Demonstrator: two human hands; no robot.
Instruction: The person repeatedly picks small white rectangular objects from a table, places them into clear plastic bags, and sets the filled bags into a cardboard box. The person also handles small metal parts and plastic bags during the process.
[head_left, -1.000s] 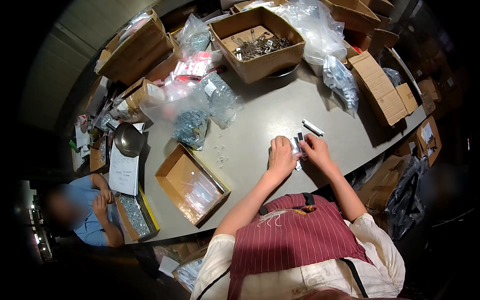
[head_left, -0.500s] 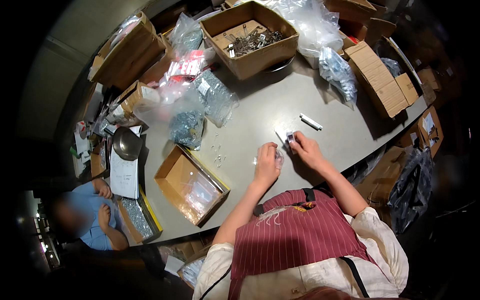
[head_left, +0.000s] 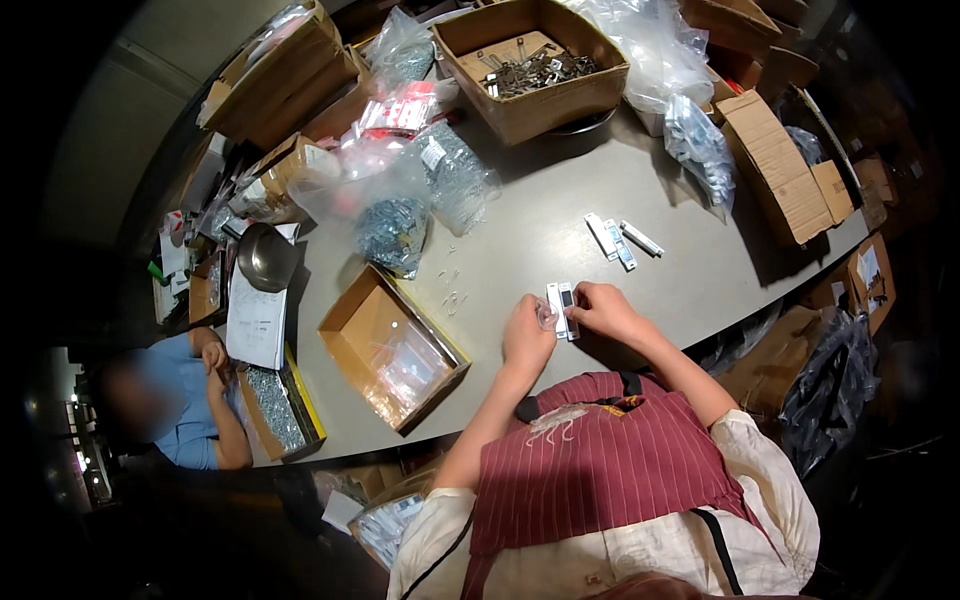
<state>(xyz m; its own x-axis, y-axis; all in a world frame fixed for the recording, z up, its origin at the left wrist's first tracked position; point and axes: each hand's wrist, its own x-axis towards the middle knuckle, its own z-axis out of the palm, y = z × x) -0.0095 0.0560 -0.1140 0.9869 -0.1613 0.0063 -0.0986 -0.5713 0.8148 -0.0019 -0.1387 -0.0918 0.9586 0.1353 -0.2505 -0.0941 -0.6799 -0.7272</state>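
Two narrow white pieces stand side by side between my hands: a plain white strip [head_left: 552, 300] and a white strip with a dark panel [head_left: 566, 299]. My right hand [head_left: 608, 314] pinches the dark-panelled strip at its right edge. My left hand [head_left: 527, 332] is closed around a small clear plastic item [head_left: 545, 315], its kind unclear, and touches the plain strip. Farther off on the table lie a white strip [head_left: 600, 236], a white and blue strip [head_left: 622, 245] and a white bar with a dark edge [head_left: 642, 239], close together.
An open carton [head_left: 396, 375] with clear plastic bags is left of my hands. Tiny pale pieces [head_left: 452, 298] lie beyond it, near bags of metal parts [head_left: 392, 232]. A box of metal clips [head_left: 530, 110] stands at the back. A co-worker in a blue shirt [head_left: 200, 400] sits at left.
My hands have come nearer to my body and closer together, with two strips now between them. More strips now lie beside the white bar on the table. The view has shifted slightly.
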